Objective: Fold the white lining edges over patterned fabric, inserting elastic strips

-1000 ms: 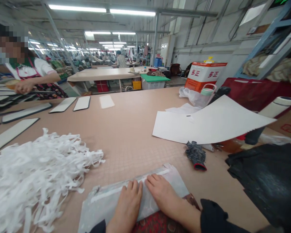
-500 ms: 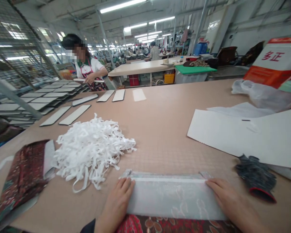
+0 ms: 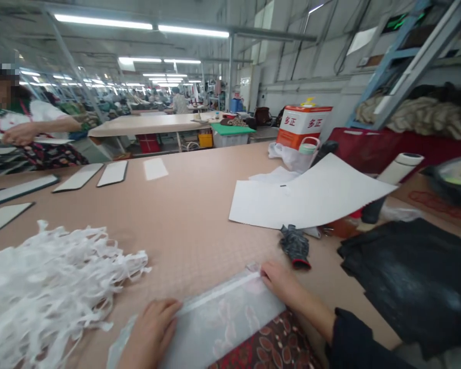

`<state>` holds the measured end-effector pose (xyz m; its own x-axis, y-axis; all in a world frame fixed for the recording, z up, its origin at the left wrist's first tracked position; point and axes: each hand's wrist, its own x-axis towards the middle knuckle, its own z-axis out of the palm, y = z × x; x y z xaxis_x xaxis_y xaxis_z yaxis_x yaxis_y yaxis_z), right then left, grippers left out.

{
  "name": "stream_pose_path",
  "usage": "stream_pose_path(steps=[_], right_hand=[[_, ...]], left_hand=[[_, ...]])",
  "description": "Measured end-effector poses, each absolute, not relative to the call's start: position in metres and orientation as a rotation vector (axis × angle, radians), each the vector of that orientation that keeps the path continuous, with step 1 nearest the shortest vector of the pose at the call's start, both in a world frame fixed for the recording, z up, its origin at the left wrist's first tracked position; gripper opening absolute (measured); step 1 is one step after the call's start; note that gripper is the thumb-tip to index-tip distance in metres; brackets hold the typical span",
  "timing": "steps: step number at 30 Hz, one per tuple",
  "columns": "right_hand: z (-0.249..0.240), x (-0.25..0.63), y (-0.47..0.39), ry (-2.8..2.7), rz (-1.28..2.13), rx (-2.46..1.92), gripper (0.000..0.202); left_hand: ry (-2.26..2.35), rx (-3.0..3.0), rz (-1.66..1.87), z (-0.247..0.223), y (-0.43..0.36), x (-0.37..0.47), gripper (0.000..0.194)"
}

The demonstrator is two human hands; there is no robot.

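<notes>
A red and brown patterned fabric piece (image 3: 271,342) lies at the table's near edge, its pale grey backing (image 3: 218,319) turned up. A narrow white strip (image 3: 223,291) runs along the backing's far edge. My left hand (image 3: 149,333) is closed at the strip's left end, fingers together on the cloth. At the other end my right hand (image 3: 282,281) pinches the cloth's far corner; its fingertips are partly hidden. A heap of white strips (image 3: 57,282) sits left of my left hand. Just beyond my right hand is a dark grey glove (image 3: 295,246) with a red cuff edge.
A large white board (image 3: 276,202) lies to the right, beyond the glove. Black sheets (image 3: 415,277) cover the right side. A red and white can (image 3: 305,125) stands farther back. At the far left, a co-worker (image 3: 34,123) holds a pale panel near dark-edged panels (image 3: 113,173).
The view has swung to the right, bringing the black sheets and shelf into sight. The fabric now appears slanted, its right end farther away. Both hands remain at the strip's ends.
</notes>
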<state>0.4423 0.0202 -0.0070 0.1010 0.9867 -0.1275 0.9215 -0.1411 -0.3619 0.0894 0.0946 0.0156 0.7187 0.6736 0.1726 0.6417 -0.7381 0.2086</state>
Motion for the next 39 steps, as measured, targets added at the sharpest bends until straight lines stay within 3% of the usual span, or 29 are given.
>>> stream_pose_path(steps=[6, 12, 16, 22, 30, 36, 39], right_hand=[[0.007, 0.442, 0.013, -1.882, 0.485, -2.213, 0.013], [0.01, 0.443, 0.015, -1.544, 0.795, -1.91, 0.007], [-0.005, 0.443, 0.026, -1.384, 0.807, -1.726, 0.028], [-0.02, 0.445, 0.029, -1.291, 0.782, -1.726, 0.035], [-0.026, 0.438, 0.028, -1.402, 0.558, -1.85, 0.032], [-0.016, 0.443, 0.028, -1.726, 0.357, -1.931, 0.009], [-0.008, 0.45, 0.034, -1.848, 0.375, -1.96, 0.007]], left_hand=[[0.857, 2.656, 0.246, 0.039, 0.088, 0.213, 0.026], [0.87, 2.614, 0.313, 0.014, 0.087, 0.271, 0.029], [0.961, 2.565, 0.358, 0.001, 0.087, 0.287, 0.029], [1.059, 2.527, 0.331, 0.005, 0.086, 0.296, 0.013], [0.902, 2.878, 0.468, -0.007, 0.079, 0.294, 0.016], [0.776, 2.995, 0.467, -0.019, 0.08, 0.291, 0.024], [0.749, 3.031, 0.378, -0.015, 0.08, 0.29, 0.027]])
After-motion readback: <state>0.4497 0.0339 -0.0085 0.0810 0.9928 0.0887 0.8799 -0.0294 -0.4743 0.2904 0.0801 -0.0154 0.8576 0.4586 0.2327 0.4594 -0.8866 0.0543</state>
